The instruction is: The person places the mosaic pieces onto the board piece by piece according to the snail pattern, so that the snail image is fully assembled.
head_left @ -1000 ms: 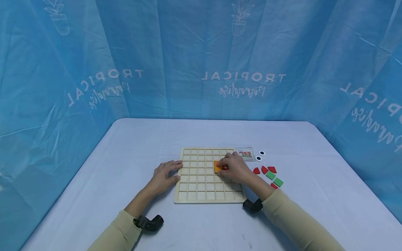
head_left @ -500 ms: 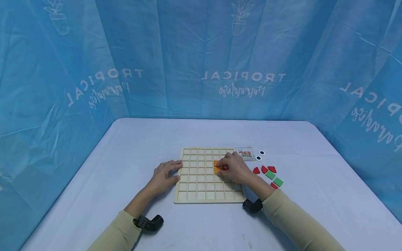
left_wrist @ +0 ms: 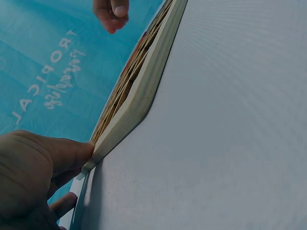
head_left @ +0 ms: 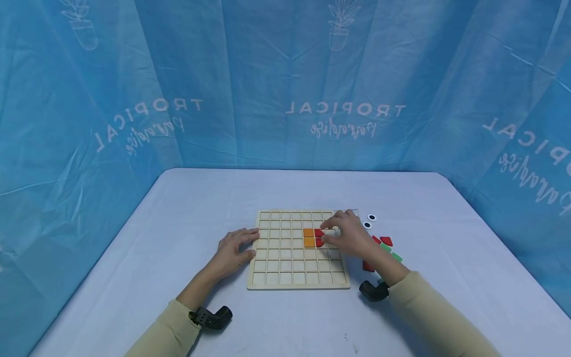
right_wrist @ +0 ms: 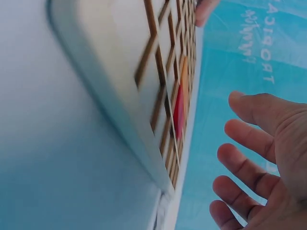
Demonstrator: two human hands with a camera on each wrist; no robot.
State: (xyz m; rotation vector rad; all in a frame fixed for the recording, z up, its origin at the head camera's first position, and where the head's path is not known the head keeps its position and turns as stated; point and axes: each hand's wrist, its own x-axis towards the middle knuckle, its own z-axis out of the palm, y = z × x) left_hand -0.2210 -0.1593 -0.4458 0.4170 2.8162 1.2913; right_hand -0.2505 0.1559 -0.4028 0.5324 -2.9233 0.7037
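Observation:
My left hand [head_left: 234, 252] touches the left edge of a pale wooden grid board [head_left: 285, 286], thumb and fingertips right at its rim. In the left wrist view the thumb lies against the board's edge. Two orange square tiles [head_left: 309, 237] sit in grid cells right of the board's middle. Beside them are two red tiles [head_left: 318, 242] with rounded right ends, each in its own cell. Over the board's right part is my right hand [head_left: 350, 237], thumb and fingers apart with nothing between them. The right wrist view shows its fingers [right_wrist: 240, 160] spread and relaxed, above the board.
Right of the board lie loose red pieces [head_left: 386, 241], green tiles [head_left: 396, 257] and two white discs with dark centres [head_left: 372, 217]. A small printed card [head_left: 355, 211] is mostly hidden behind my right hand. A blue printed curtain [head_left: 285, 134] surrounds the white table [head_left: 214, 198].
My right hand has let go of the red tiles and moved a little right, uncovering them and the orange tiles. It now covers most of the card. My left hand has stayed put.

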